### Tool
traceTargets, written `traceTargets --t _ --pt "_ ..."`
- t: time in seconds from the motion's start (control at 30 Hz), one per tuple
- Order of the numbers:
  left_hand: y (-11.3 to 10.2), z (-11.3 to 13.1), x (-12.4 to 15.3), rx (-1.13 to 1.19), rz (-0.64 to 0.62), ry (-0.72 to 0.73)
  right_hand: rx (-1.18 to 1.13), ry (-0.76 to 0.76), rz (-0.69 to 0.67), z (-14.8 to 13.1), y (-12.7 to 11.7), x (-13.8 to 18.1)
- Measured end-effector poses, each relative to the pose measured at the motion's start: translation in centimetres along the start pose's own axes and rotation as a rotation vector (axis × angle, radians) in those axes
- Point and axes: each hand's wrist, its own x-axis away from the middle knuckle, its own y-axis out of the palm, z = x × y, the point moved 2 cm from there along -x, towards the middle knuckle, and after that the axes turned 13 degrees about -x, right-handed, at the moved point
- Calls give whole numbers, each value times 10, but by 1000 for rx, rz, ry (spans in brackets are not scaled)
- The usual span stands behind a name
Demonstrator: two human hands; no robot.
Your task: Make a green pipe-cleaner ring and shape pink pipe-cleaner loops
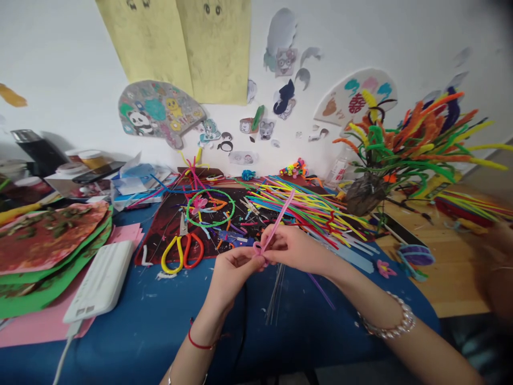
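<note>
Both hands meet above the front of the blue table, pinching one pink pipe cleaner (282, 212). Its long straight end slants up to the right, and a small loop shows at the fingertips. My left hand (234, 272) is closed on the looped part. My right hand (294, 247) grips the stem just beside it. Behind the hands lies a blue glue gun (232, 238). Scissors (183, 248) with yellow and red handles rest left of my left hand. Thin wires (276, 297) lie under my right hand.
Colourful pipe cleaners (308, 200) are piled behind the hands, near a green ring (233, 213). A vase of pipe-cleaner stems (366, 190) stands at right. On the left are a white power bank (102, 280) with a cable and green sheets (52, 283). At the far right edge a person's blurred arm shows.
</note>
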Motion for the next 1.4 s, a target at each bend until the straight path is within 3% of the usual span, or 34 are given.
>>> traceTargets --t 0.53,0.83,1.13,1.4 --pt "1 4 2 -26 44 53 318 -131 -33 -4 16 3" --pt "-3 5 1 0 31 48 -18 -107 -31 7 9 1" --pt "0 4 0 13 45 59 -156 -265 247 0 7 5" --pt "-3 1 0 42 140 116 -300 -296 422 23 9 -2"
